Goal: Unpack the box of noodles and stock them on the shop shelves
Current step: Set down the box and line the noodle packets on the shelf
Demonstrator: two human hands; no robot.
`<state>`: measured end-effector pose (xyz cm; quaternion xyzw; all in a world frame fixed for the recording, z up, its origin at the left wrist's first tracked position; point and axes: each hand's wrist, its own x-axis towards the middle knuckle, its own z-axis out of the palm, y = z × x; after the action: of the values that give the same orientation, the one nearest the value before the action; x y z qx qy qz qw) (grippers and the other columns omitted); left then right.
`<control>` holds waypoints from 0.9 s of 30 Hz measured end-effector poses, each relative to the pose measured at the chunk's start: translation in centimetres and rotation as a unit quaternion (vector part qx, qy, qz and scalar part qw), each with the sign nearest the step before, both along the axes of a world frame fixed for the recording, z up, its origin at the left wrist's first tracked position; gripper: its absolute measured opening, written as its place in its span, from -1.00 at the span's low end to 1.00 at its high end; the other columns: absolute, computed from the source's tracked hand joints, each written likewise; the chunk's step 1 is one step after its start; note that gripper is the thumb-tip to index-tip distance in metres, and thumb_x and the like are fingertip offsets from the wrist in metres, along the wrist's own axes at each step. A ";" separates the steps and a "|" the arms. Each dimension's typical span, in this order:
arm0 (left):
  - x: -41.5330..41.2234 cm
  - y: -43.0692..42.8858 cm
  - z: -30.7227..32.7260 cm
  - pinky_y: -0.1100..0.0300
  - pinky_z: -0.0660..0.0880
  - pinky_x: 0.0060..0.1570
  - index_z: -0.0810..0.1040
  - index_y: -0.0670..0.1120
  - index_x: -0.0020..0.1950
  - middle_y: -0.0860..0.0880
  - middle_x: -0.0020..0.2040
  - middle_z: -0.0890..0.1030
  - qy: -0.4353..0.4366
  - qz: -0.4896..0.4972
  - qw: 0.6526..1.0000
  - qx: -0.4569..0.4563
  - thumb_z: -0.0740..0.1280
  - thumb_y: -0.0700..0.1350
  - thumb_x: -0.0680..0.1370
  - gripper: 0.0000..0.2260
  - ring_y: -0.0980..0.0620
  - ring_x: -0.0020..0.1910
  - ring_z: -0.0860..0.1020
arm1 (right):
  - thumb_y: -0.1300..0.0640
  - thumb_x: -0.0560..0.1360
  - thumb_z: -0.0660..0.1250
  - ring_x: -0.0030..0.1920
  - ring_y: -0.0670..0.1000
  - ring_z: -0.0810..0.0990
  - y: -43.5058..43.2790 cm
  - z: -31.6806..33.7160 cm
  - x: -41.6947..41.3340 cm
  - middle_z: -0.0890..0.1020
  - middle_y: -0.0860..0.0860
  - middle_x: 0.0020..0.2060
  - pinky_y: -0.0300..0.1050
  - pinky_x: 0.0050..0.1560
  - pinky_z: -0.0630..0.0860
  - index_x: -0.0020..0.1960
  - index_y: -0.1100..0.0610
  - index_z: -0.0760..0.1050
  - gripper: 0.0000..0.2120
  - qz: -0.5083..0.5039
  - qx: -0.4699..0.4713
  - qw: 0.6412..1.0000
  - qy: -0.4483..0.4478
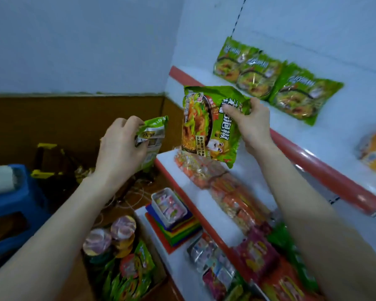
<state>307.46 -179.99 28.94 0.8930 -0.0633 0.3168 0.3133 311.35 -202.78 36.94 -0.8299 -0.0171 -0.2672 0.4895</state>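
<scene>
Our right hand fingers pinch a green crinkly plastic noodle packet just below the white red-edged top shelf; left hand clenches another packet. Risk: shelved green packets lean loosely; nudging could topple them.

Both bare forearms raised, reaching forward. Left hand: back toward camera, fingers curled closed around a packet, which sticks out past the fingertips. Right hand: higher, thumb and fingers pinching a second packet that hangs below them.
</scene>
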 end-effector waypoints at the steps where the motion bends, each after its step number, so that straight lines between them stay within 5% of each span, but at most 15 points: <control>1: 0.5 -0.8 1.3 0.00 0.41 -0.14 0.46 -0.21 0.12 -0.20 0.01 0.52 -0.019 -0.007 1.000 -0.002 0.37 -0.21 0.46 -0.74 -0.18 0.00 0.48 | 0.07 0.32 0.49 -0.03 0.13 0.62 -0.9 1.3 0.3 0.64 0.10 -0.07 0.15 0.06 0.56 -0.11 0.07 0.50 -0.78 -0.004 0.015 1.000 -0.012; 4: 2.2 -3.2 4.9 0.05 0.35 -0.12 0.46 -0.23 0.16 -0.23 0.05 0.53 -0.058 -0.024 0.998 -0.011 0.36 -0.21 0.47 -0.72 -0.22 0.06 0.46 | -0.01 0.29 0.48 0.02 0.08 0.62 -3.5 5.4 0.8 0.64 0.11 0.02 0.09 0.10 0.55 0.03 0.11 0.52 -0.63 -0.035 0.015 0.998 -0.058; 12: 7.5 -8.9 11.8 0.27 0.12 -0.24 0.43 -0.24 0.13 -0.25 0.02 0.51 -0.117 -0.074 0.989 -0.047 0.31 -0.21 0.51 -0.77 -0.20 0.02 0.43 | 0.03 0.37 0.43 0.00 0.13 0.60 -12.1 12.6 4.9 0.61 0.11 -0.04 0.13 0.08 0.54 -0.05 0.08 0.46 -0.76 -0.130 -0.041 0.982 -0.129; 18: 10.6 -13.3 14.1 0.25 0.14 -0.22 0.41 -0.24 0.14 -0.23 0.03 0.47 -0.145 -0.087 0.983 -0.074 0.28 -0.20 0.53 -0.78 -0.17 0.01 0.42 | 0.06 0.44 0.38 -0.06 0.07 0.51 -16.3 10.2 7.7 0.53 0.07 -0.10 -0.09 -0.08 0.41 -0.02 0.20 0.45 -0.76 -0.165 -0.070 0.980 -0.089; 21: 11.8 -15.1 14.3 0.25 0.14 -0.22 0.41 -0.26 0.14 -0.25 0.04 0.48 -0.148 -0.090 0.982 -0.076 0.29 -0.21 0.52 -0.77 -0.19 0.01 0.43 | 0.05 0.45 0.37 0.01 0.15 0.55 -17.6 8.9 8.4 0.57 0.13 -0.05 0.06 0.02 0.50 0.02 0.21 0.44 -0.73 -0.159 -0.060 0.983 -0.074; 27: 13.6 -17.4 14.5 0.33 0.12 -0.20 0.41 -0.25 0.16 -0.23 0.06 0.47 -0.146 -0.103 0.981 -0.075 0.29 -0.21 0.53 -0.76 -0.15 0.04 0.41 | 0.02 0.39 0.45 0.07 0.04 0.49 -19.6 8.8 8.1 0.47 0.03 0.05 -0.01 0.07 0.48 0.17 0.17 0.29 -0.49 -0.102 -0.115 0.986 0.064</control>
<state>321.07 -197.42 43.49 0.7994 -0.1760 0.4141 0.3981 319.41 -222.40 45.79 -0.8933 0.0685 -0.2583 0.3615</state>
